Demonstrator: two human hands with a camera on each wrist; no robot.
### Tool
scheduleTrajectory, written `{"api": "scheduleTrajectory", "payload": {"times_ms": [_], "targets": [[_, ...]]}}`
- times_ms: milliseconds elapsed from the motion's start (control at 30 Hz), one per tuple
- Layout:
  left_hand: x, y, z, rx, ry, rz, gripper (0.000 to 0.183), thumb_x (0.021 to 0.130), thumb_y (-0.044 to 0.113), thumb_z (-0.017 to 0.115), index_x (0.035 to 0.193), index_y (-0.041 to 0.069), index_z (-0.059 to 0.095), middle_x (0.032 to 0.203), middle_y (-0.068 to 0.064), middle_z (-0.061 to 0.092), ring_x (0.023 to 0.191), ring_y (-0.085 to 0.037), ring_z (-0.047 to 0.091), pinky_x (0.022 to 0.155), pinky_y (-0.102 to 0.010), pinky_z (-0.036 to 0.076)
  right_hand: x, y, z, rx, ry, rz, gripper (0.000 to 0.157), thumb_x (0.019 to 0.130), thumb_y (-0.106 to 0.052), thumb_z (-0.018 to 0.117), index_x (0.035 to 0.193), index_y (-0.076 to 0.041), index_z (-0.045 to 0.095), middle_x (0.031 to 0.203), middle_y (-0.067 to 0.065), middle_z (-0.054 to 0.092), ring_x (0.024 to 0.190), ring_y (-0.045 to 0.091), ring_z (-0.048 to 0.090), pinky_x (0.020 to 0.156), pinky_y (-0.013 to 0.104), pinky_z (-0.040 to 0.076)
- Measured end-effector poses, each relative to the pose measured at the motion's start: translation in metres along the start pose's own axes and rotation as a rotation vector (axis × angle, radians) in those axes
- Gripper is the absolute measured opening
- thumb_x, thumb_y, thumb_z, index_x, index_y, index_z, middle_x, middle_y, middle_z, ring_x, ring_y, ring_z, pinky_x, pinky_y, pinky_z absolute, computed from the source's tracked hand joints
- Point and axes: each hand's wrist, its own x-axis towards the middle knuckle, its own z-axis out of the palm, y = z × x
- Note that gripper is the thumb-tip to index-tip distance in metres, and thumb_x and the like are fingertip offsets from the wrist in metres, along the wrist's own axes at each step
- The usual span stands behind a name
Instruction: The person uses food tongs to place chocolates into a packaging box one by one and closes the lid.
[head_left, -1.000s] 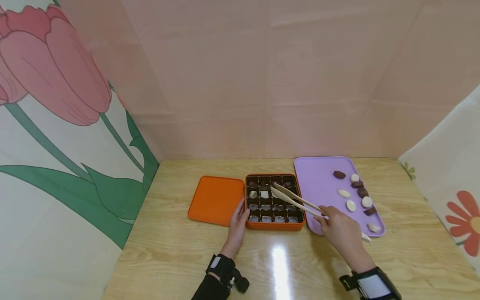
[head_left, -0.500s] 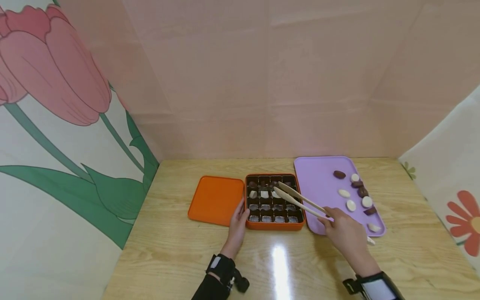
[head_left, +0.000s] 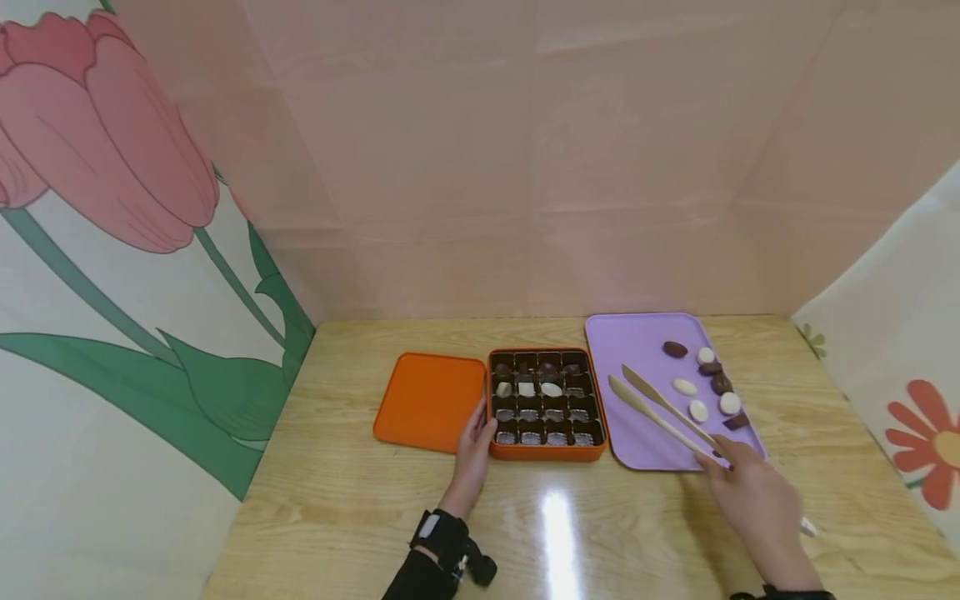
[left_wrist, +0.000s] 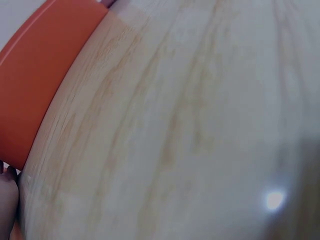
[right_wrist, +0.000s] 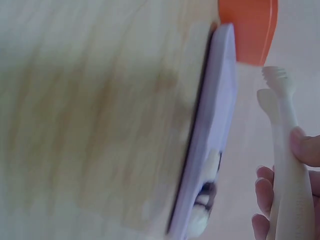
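Observation:
My right hand (head_left: 757, 500) grips cream-coloured tongs (right_wrist: 287, 150), its thumb on one arm and its fingers curled against the other. The tips are apart with nothing between them, over the purple tray (head_left: 622, 333) in the head view. Several dark and white chocolates, including a white round one (head_left: 730, 403) and a dark oval one (head_left: 675, 349), lie toward the tray's right side. My left hand (head_left: 471, 450) rests against the left side of the orange box (head_left: 547, 453), fingers extended, thumb by its front corner. A white oval chocolate (head_left: 551, 389) sits in the box's second row, beside two other white pieces.
An orange lid (head_left: 429, 400) lies flat to the left of the box. Dark chocolates (head_left: 548, 368) fill the box's back row; its front two rows show bare compartments. A pink cloth wall (head_left: 525, 167) stands behind the wooden table (head_left: 337, 500).
The right hand and tongs have moved right, from over the box to over the tray. The white oval chocolate in the second row is now uncovered. The left hand stays at the box.

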Motion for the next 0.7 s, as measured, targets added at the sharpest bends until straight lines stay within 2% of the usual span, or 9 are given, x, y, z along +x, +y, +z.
{"api": "scheduleTrajectory", "payload": {"times_ms": [133,267,467,700], "targets": [[0.000,0.000,0.000,-0.008,0.001,-0.009,0.056,0.096,0.038,0.047,0.148,0.030,0.028,0.160,-0.001,0.019,0.143,-0.022,0.018,0.119,-0.052,0.019,-0.007,0.020,-0.005,-0.010,0.014,0.045,0.043,0.080,-0.034,0.068,0.111,-0.004,0.067,0.093,0.030,0.070,0.066,0.046,0.062,0.034,0.040,0.035],[0.000,0.000,0.000,-0.018,0.003,-0.012,0.056,0.096,0.037,0.047,0.148,0.030,0.029,0.160,-0.001,0.020,0.143,-0.021,0.019,0.119,-0.051,0.019,-0.013,0.038,-0.011,-0.039,-0.011,0.111,0.049,0.081,-0.040,0.067,0.112,-0.002,0.067,0.101,0.033,0.067,0.067,0.049,0.061,0.033,0.038,0.033],[0.000,0.000,0.001,-0.011,0.005,-0.005,0.056,0.096,0.037,0.047,0.148,0.029,0.029,0.160,-0.002,0.020,0.143,-0.021,0.019,0.119,-0.051,0.020,-0.018,0.057,-0.021,-0.093,-0.076,0.204,0.056,0.084,-0.044,0.062,0.116,0.002,0.063,0.106,0.034,0.064,0.060,0.041,0.061,0.032,0.035,0.033],[-0.002,0.002,0.002,-0.011,0.018,-0.004,0.055,0.096,0.036,0.047,0.148,0.029,0.030,0.159,-0.003,0.022,0.143,-0.022,0.020,0.119,-0.050,0.021,-0.022,0.068,-0.021,-0.123,-0.110,0.283,0.062,0.082,-0.049,0.062,0.120,0.001,0.061,0.106,0.031,0.066,0.074,0.049,0.061,0.035,0.038,0.035]]}}
